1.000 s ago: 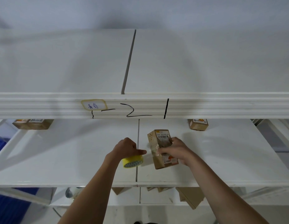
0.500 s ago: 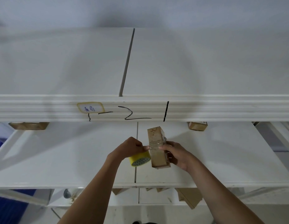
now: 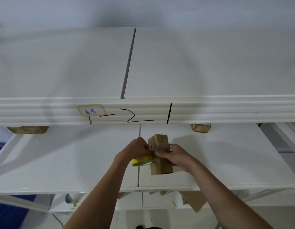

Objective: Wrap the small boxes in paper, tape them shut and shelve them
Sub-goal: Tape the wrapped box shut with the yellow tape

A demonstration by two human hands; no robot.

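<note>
Brown paper-wrapped box [image 3: 160,156] now shows its plain side above the middle shelf [image 3: 61,162] — turned since a second ago. Right hand [image 3: 175,156] grips it; left hand [image 3: 135,150] holds the yellow tape roll [image 3: 141,161], fingertips pinching at the seam — taping looks underway.

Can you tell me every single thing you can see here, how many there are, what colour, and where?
wrapped box: one, brown, held upright over the middle shelf, near its seam.
tape roll: one, yellow, under the left hand, touching the wrapped box's left side.
shelved boxes: two, brown, at the back of the middle shelf, one far left, one right, both half hidden by the upper shelf's edge.
label: one, white with a yellow border and blue writing, on the upper shelf's front edge.
shelves: white, an upper shelf and a middle shelf.
cardboard pieces: brown, below the middle shelf; count unclear.
left hand: one, gripping the tape roll.
right hand: one, holding the wrapped box.
</note>
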